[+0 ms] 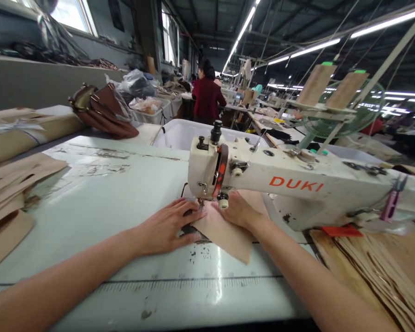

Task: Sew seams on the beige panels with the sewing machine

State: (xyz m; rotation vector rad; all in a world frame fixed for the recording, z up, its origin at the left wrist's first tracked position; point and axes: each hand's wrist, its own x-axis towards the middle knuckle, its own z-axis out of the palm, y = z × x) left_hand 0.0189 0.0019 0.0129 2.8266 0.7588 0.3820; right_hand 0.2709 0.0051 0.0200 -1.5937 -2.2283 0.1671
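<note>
A white sewing machine with orange lettering stands on the pale green table. Under its needle lies a beige fabric piece, one corner pointing towards me. My left hand rests at the fabric's left edge beside the presser foot, fingers stretched and the thumb apart. On the fabric, just right of the needle, my right hand lies flat; its fingertips are partly hidden behind the machine head. Both hands press on the piece from above rather than grasp it.
Beige cut pieces lie at the left, with more stacked pieces at the right. A brown bag sits at the back left. Behind the machine is a white bin. Thread cones stand above. A person works farther off.
</note>
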